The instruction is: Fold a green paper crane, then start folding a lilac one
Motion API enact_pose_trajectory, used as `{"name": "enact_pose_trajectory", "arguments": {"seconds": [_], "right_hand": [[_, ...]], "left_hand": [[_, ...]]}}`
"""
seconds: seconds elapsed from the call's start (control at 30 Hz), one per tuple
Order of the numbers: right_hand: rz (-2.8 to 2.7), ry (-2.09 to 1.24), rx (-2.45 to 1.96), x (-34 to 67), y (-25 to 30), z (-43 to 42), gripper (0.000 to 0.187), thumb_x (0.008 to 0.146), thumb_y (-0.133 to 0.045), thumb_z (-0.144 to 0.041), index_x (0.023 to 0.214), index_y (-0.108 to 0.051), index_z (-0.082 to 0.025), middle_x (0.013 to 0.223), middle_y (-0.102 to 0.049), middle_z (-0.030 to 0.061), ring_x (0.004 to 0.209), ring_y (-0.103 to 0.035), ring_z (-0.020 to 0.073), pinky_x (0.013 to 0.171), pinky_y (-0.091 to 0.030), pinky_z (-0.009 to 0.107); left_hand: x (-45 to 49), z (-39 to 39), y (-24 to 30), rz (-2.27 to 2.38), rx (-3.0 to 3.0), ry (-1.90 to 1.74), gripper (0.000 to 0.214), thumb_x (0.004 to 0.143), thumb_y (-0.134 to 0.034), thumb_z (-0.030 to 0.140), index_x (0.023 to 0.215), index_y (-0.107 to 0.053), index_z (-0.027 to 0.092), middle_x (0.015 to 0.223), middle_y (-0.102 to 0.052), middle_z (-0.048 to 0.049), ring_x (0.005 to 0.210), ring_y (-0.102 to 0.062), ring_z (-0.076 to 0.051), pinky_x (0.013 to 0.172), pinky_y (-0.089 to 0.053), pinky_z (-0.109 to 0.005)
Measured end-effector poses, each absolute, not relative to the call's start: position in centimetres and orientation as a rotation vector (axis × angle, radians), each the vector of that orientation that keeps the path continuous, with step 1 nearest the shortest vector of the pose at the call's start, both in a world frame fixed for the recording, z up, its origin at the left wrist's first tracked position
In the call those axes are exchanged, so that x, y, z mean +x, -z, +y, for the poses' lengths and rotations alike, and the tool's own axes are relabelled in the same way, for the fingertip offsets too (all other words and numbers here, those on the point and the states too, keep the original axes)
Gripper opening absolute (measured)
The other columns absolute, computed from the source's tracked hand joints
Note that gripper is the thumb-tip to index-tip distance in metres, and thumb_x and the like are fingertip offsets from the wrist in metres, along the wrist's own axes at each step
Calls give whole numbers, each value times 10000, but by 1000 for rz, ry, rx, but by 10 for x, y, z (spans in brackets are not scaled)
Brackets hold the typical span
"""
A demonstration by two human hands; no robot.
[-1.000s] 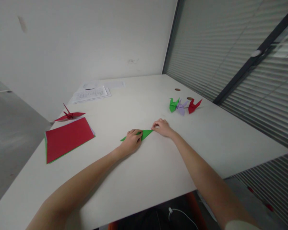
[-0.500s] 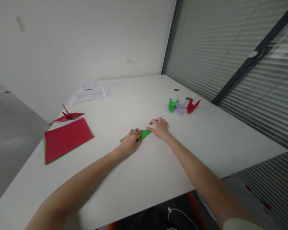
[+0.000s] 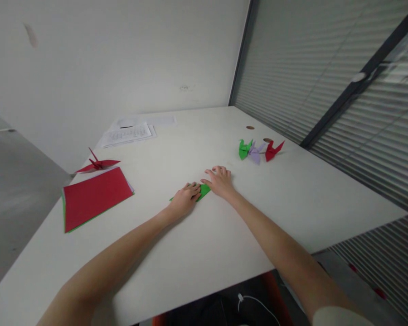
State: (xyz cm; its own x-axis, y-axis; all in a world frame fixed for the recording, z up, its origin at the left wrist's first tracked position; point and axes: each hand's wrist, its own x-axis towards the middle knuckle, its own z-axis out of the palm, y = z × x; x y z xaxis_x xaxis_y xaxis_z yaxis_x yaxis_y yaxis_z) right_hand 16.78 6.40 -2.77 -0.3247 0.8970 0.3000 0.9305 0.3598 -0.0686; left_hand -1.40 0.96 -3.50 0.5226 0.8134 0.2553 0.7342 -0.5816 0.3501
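Both hands, left hand (image 3: 184, 200) and right hand (image 3: 219, 182), press seemingly flat on a creased green paper triangle (image 3: 202, 191).

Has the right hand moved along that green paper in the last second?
Yes. The right hand has slid leftward over the green paper, closing on the left hand and drawing away from the paper cranes.

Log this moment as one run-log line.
left hand: pressing green folded paper | right hand: flat on its right end | table: paper lies flat
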Motion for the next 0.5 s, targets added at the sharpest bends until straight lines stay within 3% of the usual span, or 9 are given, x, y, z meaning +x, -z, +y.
{"name": "enact_pose_trajectory", "arguments": {"seconds": [0.2,0.3,0.5], "right_hand": [[-2333,192,-1676,180,30,73,612,876,-366,-664,1315,-515,-265,1281,-498,142,1158,-370,328,907,-281,444],[-2313,171,-1689,186,28,76,605,852,-427,-668,1282,-552,-261,1278,-511,139,1172,-365,341,914,-282,460],[-2087,112,-1561,187,16,72,342,939,-450,-421,1056,-694,-212,1137,-605,121,1101,-460,284,916,-315,430]], "left_hand": [[-28,14,32,1151,2680,-642,330,957,-426,259,1255,-561,213,1313,-588,-53,1263,-506,-189,1104,-389,-385],[-29,14,31,1228,2706,-675,319,934,-478,261,1226,-583,186,1318,-581,-84,1229,-538,-221,1095,-395,-437],[-26,18,38,1266,2681,-719,231,932,-496,284,1069,-666,207,1233,-643,-51,1183,-573,-212,1078,-416,-440]]}}
